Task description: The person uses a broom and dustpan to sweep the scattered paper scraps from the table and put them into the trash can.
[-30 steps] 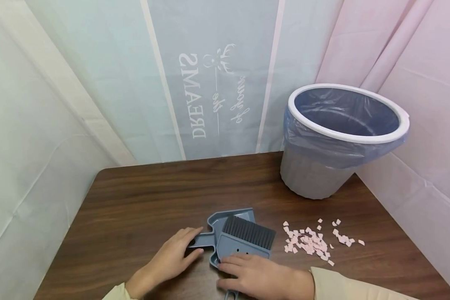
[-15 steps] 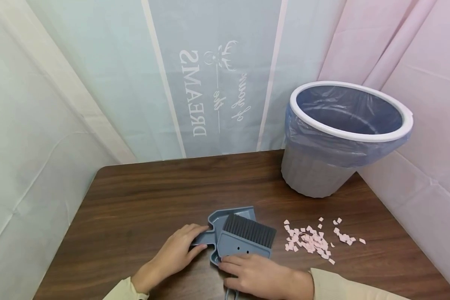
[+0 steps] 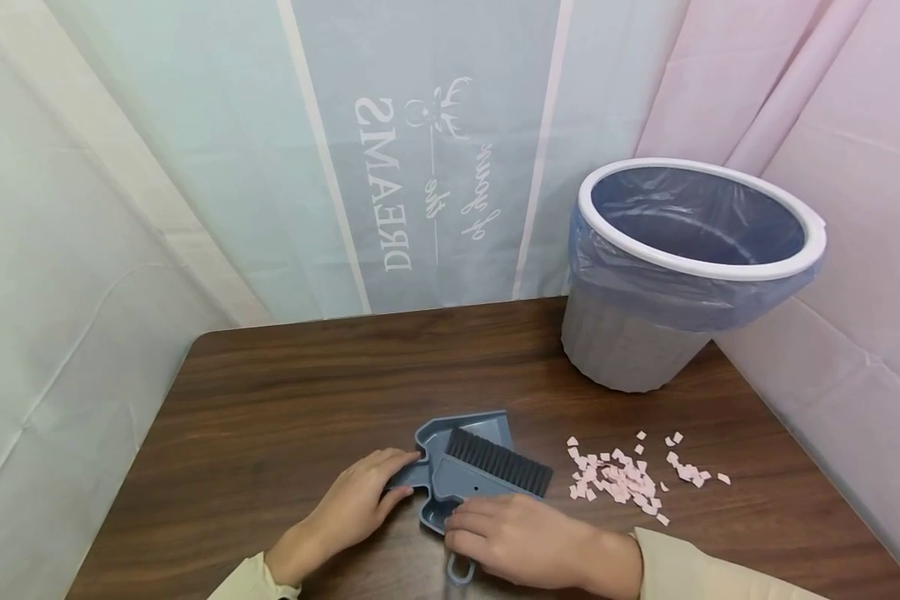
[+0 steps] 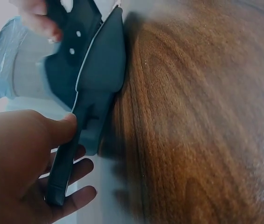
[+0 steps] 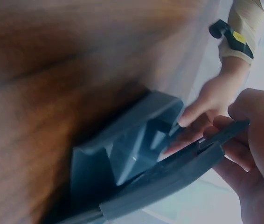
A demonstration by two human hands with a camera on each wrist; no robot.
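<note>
A blue-grey dustpan (image 3: 498,427) lies on the wooden table, its handle pointing left. My left hand (image 3: 356,493) grips that handle, thumb on one face and fingers behind it in the left wrist view. A small hand brush (image 3: 457,479) with dark bristles overlaps the dustpan. My right hand (image 3: 513,537) curls round the brush handle, whose looped end shows below the fingers. In the right wrist view the brush (image 5: 164,184) is tilted, with a gap between it and the pan (image 5: 90,172). Part of the brush body is hidden behind my right hand.
Many small pale pink paper scraps (image 3: 622,482) lie scattered right of the brush, with a smaller cluster (image 3: 688,475) beyond. A grey bin (image 3: 622,350) with a white rim and blue liner stands at the back right. Fabric walls (image 3: 450,167) enclose the table.
My left hand has slid right along the dustpan handle toward the pan. My right hand has curled round the brush handle, and the brush has tilted and shifted slightly.
</note>
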